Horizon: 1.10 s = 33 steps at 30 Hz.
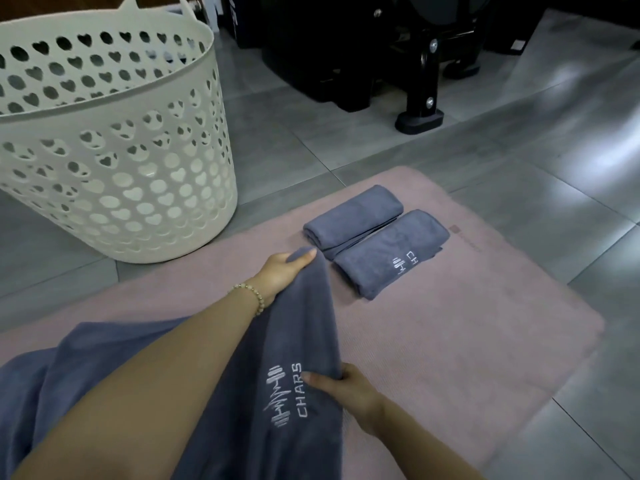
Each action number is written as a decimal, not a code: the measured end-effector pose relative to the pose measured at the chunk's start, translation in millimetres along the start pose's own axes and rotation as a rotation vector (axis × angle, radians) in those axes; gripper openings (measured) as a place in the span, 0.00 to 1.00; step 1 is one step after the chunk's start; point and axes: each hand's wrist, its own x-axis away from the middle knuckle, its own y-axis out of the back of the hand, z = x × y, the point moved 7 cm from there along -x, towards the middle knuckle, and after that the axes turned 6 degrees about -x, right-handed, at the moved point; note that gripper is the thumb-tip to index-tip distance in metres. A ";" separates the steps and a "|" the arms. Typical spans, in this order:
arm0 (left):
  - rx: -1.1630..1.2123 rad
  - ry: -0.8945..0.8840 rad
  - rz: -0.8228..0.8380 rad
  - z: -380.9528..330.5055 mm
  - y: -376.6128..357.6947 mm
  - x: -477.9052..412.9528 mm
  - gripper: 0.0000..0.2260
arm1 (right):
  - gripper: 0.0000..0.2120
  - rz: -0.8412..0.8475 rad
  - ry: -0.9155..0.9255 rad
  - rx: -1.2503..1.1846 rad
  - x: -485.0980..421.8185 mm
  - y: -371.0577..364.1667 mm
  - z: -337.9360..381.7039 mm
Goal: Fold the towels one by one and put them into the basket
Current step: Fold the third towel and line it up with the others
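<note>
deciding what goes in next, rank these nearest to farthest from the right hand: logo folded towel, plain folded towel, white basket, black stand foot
From the right hand, gripping the open towel:
1. logo folded towel, just ahead on the mat
2. plain folded towel, beside it, farther back
3. white basket, off to the left
4. black stand foot, farthest back

This looks like a gym or a home workout room. The floor (519,174) is laid with large, glossy grey tiles, and a pink exercise mat (450,323) lies on it. Beyond the mat stands heavy black equipment: a bolted steel frame (424,77) ending in a rubber foot (419,121) on the tiles. A folded towel (374,268) and an open towel (304,341), both grey, carry an embroidered barbell mark; the open one reads CHARS. A cream plastic basket (121,174) with heart-shaped holes stands by the mat.
</note>
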 end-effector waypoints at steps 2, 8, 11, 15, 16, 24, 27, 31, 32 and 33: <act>-0.025 -0.079 -0.066 -12.1 2.1 -2.2 0.10 | 0.20 0.094 -0.031 0.070 9.7 2.3 1.9; -0.591 -0.405 -0.209 -55.4 20.9 -10.6 0.19 | 0.13 0.252 -0.186 0.408 51.8 43.7 -9.5; -0.804 -0.314 -0.252 -64.0 22.9 -14.4 0.16 | 0.12 0.209 -0.159 0.201 65.2 77.1 3.4; -0.402 -0.233 -0.220 -77.5 6.8 -31.1 0.13 | 0.15 0.163 -0.121 0.091 70.0 122.2 34.2; -0.340 -0.254 -0.217 -86.2 -0.1 -35.5 0.11 | 0.17 0.135 -0.097 0.114 68.1 134.5 46.2; -0.548 -0.171 -0.062 -40.6 -65.0 -21.9 0.31 | 0.10 -0.621 0.289 0.280 48.1 232.5 122.3; -0.758 -0.105 0.023 28.9 -79.8 0.3 0.30 | 0.11 -0.680 0.162 0.336 36.9 238.6 79.1; -0.791 -0.057 0.087 78.4 -89.0 32.0 0.30 | 0.25 -0.773 0.167 0.504 42.8 227.1 67.8; -0.781 -0.080 0.088 82.0 -85.5 34.9 0.31 | 0.29 -0.803 0.192 0.604 46.5 221.5 75.2; -0.772 -0.096 0.080 82.2 -77.8 37.9 0.30 | 0.30 -0.819 0.234 0.695 49.0 213.1 84.5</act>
